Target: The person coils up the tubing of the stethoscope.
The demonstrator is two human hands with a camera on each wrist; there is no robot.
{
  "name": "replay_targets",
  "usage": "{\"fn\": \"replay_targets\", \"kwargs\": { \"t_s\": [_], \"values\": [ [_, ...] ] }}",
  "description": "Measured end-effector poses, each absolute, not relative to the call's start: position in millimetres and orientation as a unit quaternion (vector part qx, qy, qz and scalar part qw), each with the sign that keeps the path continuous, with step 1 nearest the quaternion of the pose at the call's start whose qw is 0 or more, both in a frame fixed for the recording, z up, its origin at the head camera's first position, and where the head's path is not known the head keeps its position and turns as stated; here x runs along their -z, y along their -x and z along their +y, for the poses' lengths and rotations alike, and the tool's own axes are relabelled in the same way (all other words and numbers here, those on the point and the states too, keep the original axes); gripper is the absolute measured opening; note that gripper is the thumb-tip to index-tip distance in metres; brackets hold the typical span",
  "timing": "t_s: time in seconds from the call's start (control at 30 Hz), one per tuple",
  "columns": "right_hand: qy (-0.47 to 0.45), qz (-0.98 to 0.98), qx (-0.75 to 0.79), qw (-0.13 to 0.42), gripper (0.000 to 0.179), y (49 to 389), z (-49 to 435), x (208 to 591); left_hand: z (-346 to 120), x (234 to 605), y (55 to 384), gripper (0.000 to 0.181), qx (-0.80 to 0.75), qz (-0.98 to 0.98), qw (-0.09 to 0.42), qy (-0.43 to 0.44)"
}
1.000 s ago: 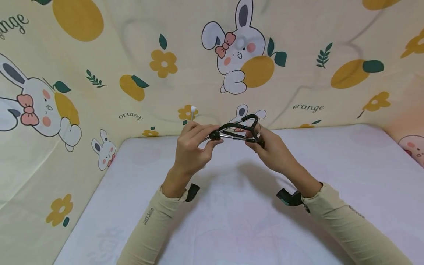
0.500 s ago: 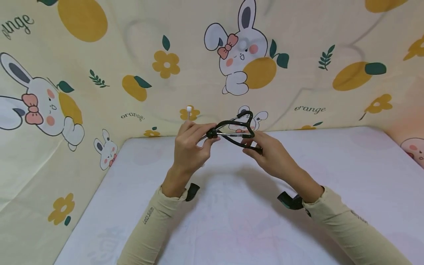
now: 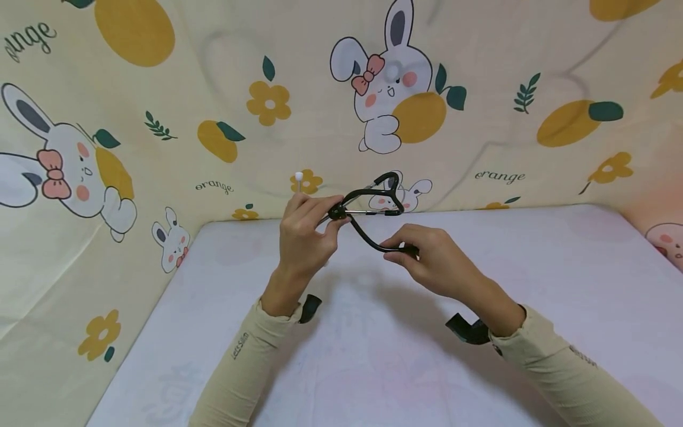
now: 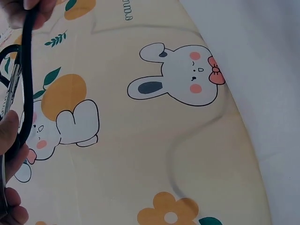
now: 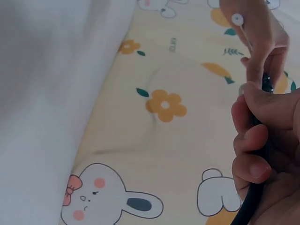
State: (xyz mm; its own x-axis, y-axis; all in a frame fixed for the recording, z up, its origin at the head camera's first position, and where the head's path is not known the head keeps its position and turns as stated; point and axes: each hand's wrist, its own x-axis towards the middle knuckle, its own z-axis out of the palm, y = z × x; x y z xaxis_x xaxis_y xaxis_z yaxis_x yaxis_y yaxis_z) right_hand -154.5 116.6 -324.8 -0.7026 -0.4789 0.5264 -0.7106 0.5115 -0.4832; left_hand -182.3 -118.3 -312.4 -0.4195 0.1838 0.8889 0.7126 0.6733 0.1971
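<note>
A stethoscope with black tubing [image 3: 368, 238] and shiny metal ear tubes [image 3: 365, 212] is held up above the table. My left hand [image 3: 306, 234] grips it where the tubing is bunched into a dark knot [image 3: 337, 211]. One white ear tip [image 3: 299, 176] pokes up behind that hand, and also shows in the right wrist view. My right hand [image 3: 440, 261] pinches a length of the tubing lower and to the right, with fingers curled round it in the right wrist view. In the left wrist view the tubing [image 4: 28, 70] stretches between both hands. The chest piece is not visible.
A white-covered table [image 3: 352, 356] lies below the hands. Behind and to the left hangs a cream cloth [image 3: 299, 35] printed with rabbits, oranges and flowers. Dark wrist mounts [image 3: 468, 329] stick out at the sleeves [image 3: 565, 356].
My right hand has moved down toward me, drawing a strand of tubing away from the folded loop. My left hand keeps its grip and has shifted slightly left.
</note>
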Motion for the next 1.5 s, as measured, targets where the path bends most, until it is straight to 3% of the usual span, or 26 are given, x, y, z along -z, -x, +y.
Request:
{"fn": "replay_targets", "kwargs": {
  "t_s": [0.3,0.93,1.2,1.5],
  "values": [
    [-0.37,-0.841,-0.361,0.158,0.014,150,115,322,-116,315,184,0.03,0.282,-0.797,0.453,0.282],
    [-0.34,-0.83,-0.392,0.206,0.019,145,116,319,-114,317,187,0.031,0.231,-0.795,0.462,0.317],
    [-0.321,-0.822,-0.393,0.259,0.02,145,116,317,-109,323,187,0.034,0.107,-0.821,0.435,0.356],
    [-0.32,-0.809,-0.382,0.312,0.017,150,119,316,-93,329,181,0.024,0.032,-0.796,0.405,0.449]
  ]
}}
